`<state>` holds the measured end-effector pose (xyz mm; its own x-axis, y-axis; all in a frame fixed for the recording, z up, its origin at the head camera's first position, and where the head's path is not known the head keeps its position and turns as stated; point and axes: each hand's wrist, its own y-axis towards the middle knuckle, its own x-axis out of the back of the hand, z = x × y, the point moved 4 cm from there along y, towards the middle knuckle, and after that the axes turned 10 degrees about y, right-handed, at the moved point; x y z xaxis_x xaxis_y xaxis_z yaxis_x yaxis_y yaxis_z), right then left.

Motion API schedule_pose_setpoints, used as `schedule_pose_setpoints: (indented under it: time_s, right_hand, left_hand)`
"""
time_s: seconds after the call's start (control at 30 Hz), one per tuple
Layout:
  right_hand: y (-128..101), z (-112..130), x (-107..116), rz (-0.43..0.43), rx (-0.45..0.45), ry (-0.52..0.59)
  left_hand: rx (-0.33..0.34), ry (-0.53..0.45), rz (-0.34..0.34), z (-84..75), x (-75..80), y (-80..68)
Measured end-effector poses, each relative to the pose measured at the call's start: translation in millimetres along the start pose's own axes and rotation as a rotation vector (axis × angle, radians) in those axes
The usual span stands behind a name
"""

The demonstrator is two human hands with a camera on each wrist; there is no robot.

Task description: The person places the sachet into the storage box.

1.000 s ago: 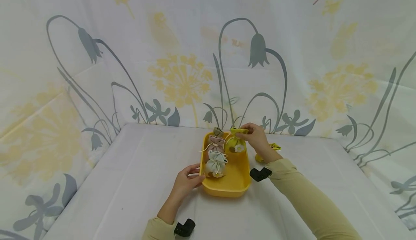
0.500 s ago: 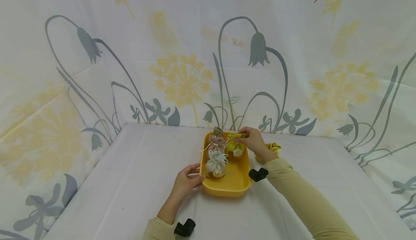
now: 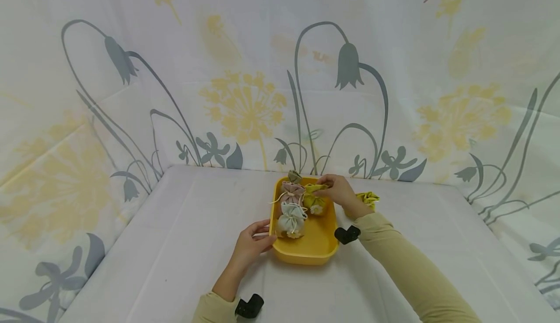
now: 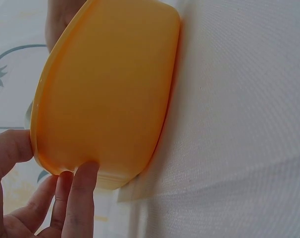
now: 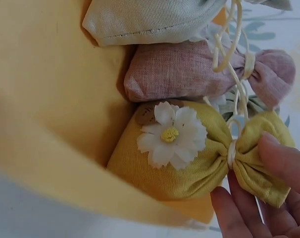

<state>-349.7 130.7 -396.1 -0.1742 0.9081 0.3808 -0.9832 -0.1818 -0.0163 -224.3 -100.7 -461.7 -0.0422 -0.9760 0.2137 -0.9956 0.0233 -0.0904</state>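
My right hand [image 3: 340, 191] pinches the gathered top of a mustard-yellow drawstring pouch [image 5: 165, 163] with a white flower on it. The pouch's body is inside a yellow plastic bin [image 3: 302, 259], by its far right wall. At the near left side of the bin, my left hand [image 3: 250, 245] holds the rim, thumb at the edge and fingers [image 4: 83, 193] against the outer wall. Beside the yellow pouch sit a pink pouch [image 5: 175, 74] and a pale grey-white pouch [image 3: 290, 222]. A greenish pouch [image 3: 294, 177] shows behind them, mostly hidden.
Another yellow pouch [image 3: 368, 198] lies on the table right of the bin, partly behind my right wrist. White cloth covers the table [image 3: 197, 235]. A flower-printed curtain [image 3: 245, 45] hangs along the back and sides.
My right hand has lowered the yellow pouch further into the bin and slightly toward the pink pouch. The left hand has stayed on the bin.
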Motion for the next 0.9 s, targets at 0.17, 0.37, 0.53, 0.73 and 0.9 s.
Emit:
schedule_pose_setpoints:
  time_s: [0.17, 0.37, 0.53, 0.73, 0.9]
  right_hand:
    - [-4.0, -0.9, 10.1, -0.012, 0.024, -0.004]
    - [-13.0, -0.4, 20.8, -0.037, 0.034, 0.055]
    - [-22.7, 1.5, 26.9, -0.046, 0.052, 0.105]
    - [-33.8, -0.9, 30.3, -0.053, 0.042, 0.083]
    - [-44.6, -5.0, 31.4, -0.052, 0.041, 0.099]
  left_hand:
    - [0.0, -0.001, 0.004, -0.7, -0.7, 0.2]
    - [-0.001, 0.0, 0.003, -0.3, -0.6, 0.1]
    - [-0.007, 0.005, 0.003, 1.0, -0.8, 1.2]
    - [-0.001, 0.02, -0.003, 1.1, -0.7, 0.9]
    - [0.012, 0.032, -0.007, -0.4, -0.4, -1.2]
